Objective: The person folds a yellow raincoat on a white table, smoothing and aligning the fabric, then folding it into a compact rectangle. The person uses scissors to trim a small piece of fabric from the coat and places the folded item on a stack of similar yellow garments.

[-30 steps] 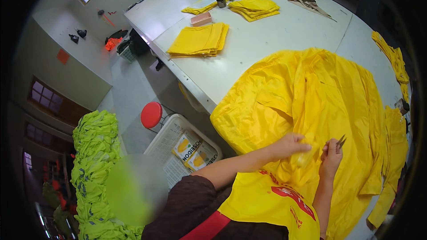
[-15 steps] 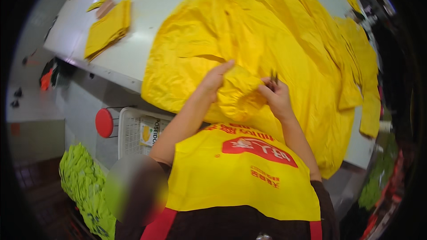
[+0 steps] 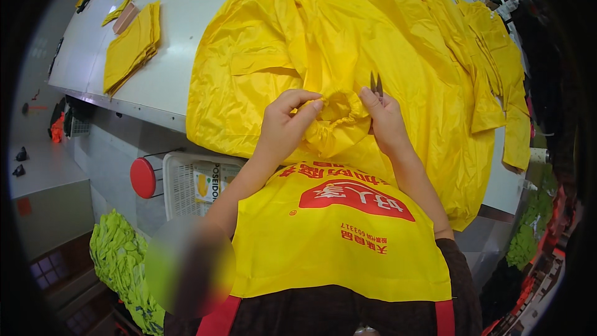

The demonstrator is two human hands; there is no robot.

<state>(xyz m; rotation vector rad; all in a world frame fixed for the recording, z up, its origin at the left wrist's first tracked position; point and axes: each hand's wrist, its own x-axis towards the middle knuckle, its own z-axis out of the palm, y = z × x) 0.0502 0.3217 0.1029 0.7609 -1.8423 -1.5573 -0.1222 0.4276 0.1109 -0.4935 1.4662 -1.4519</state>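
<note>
A large yellow garment (image 3: 249,99) of thin, shiny cloth is spread across the table in front of me. Its gathered elastic sleeve cuff (image 3: 329,139) faces me, with the round opening showing. My left hand (image 3: 283,123) is closed on the cuff's left edge, thumb and forefinger pinching it. On the other side, my right hand (image 3: 389,123) grips the cuff's right edge between thumb and fingers. Small dark thread snips (image 3: 376,83) are also held in that hand, their pointed blades sticking up past the fingers, away from the cloth.
Folded yellow cloth (image 3: 132,50) lies on the white table (image 3: 177,46) at the left, beside a pinkish block (image 3: 125,18). More yellow pieces (image 3: 497,68) lie at the right. Below the table's left edge are a red-topped stool (image 3: 143,177), a white basket (image 3: 177,186) and lime-green cloth (image 3: 124,267).
The cuff has turned so its opening now shows. My left hand has shifted from the sleeve's side to a pinch on the cuff's rim. The snips stay in my right hand.
</note>
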